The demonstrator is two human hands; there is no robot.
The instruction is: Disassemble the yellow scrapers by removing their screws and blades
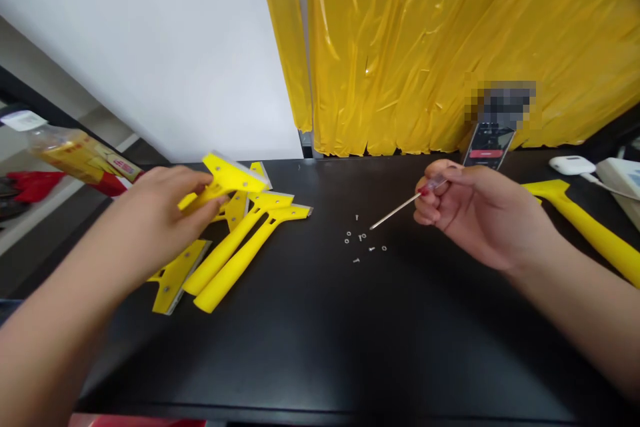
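My left hand [173,213] is closed around the handle of a yellow scraper [235,177], its wide bladed head tipped up above a pile of similar yellow scrapers [240,257] on the left of the table. My right hand [465,207] grips a screwdriver [397,211] by its small clear handle, the thin metal shaft pointing down and left. Below the screwdriver's tip, several small screws [357,260] and nuts [384,248] lie scattered on the black table [320,347]. Some scrapers in the pile are partly hidden behind my left hand.
Another yellow scraper [595,227] lies at the right, partly behind my right arm. A phone [487,147] stands upright at the back, near a white earphone case [573,165] with a cable. A drink bottle [80,153] is at the left. Yellow plastic sheeting [400,47] hangs behind the table.
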